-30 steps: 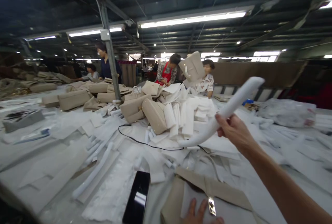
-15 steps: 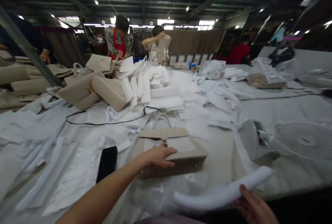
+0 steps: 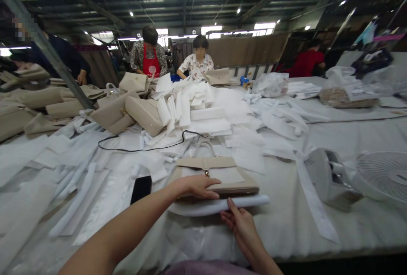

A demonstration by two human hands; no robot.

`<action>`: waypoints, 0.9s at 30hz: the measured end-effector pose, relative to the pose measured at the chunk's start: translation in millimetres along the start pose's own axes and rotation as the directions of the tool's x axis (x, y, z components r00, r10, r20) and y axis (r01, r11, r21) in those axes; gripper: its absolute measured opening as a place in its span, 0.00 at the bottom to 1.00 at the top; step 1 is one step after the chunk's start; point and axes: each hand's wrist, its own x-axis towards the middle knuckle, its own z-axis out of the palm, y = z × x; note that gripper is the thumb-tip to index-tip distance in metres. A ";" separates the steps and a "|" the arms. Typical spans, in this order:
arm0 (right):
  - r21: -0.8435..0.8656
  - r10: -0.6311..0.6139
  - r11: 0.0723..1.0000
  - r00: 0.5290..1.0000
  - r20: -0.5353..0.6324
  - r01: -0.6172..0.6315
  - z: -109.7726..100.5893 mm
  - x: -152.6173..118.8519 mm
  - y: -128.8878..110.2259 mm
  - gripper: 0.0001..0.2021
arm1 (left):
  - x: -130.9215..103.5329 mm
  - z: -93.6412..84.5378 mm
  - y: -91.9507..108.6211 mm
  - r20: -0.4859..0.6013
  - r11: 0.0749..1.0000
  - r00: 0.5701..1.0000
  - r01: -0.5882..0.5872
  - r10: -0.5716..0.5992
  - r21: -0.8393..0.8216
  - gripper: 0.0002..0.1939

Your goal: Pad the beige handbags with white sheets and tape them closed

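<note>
One beige handbag [image 3: 235,188] lies under our spread left hand [image 3: 202,186]. Our right hand [image 3: 238,220] pinches a white foam roll [image 3: 208,208].

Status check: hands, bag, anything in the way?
Left hand on beige bag, at its near edge. Right hand gripping white roll along bag's near side. Black phone left of bag, apart from both hands.

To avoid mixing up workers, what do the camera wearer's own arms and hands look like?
The left hand and right hand are gloveless, with no rings visible. Neither the left forearm nor right forearm shows a sleeve or watch. Purplish clothing shows below.
</note>
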 end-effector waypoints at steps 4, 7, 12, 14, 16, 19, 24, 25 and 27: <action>0.016 0.042 0.999 0.997 0.063 -0.043 5.8 2.6 1.3 0.26 | 0.8 1.6 2.9 0.006 1.000 1.000 0.010 -0.010 0.022 0.36; 0.006 0.004 1.000 0.998 0.069 -0.005 3.1 6.7 3.0 0.24 | -0.6 5.1 8.0 0.002 0.998 1.000 0.011 -0.012 0.055 0.35; -0.031 -0.025 0.999 0.995 0.101 0.029 -4.2 10.4 3.7 0.20 | -4.4 14.2 15.8 -0.021 0.990 0.999 0.044 -0.042 0.131 0.34; -0.045 -0.023 0.999 0.991 0.130 0.029 -6.6 10.4 1.9 0.18 | -5.0 18.5 18.2 -0.028 0.985 0.998 0.062 -0.058 0.163 0.35; -0.054 -0.015 0.998 0.988 0.153 0.023 -8.4 10.3 -0.7 0.17 | -5.2 23.2 20.7 -0.038 0.978 0.996 0.081 -0.075 0.193 0.35; -0.049 -0.012 0.999 0.985 0.170 0.020 -9.2 9.8 -4.7 0.16 | -5.6 31.2 25.6 -0.073 0.964 0.991 0.124 -0.110 0.234 0.37; -0.034 0.001 0.999 0.977 0.212 0.007 -8.8 8.9 -7.8 0.17 | -9.8 42.9 36.1 -0.184 0.901 0.973 0.204 -0.142 0.383 0.44; -0.032 0.011 0.999 0.979 0.206 -0.004 -9.1 10.7 -7.3 0.17 | -11.0 44.2 37.6 -0.204 0.893 0.971 0.201 -0.127 0.402 0.44; -0.030 0.016 0.999 0.986 0.167 -0.011 -9.4 18.0 -4.4 0.19 | -12.9 45.8 39.0 -0.249 0.884 0.964 0.193 -0.091 0.426 0.42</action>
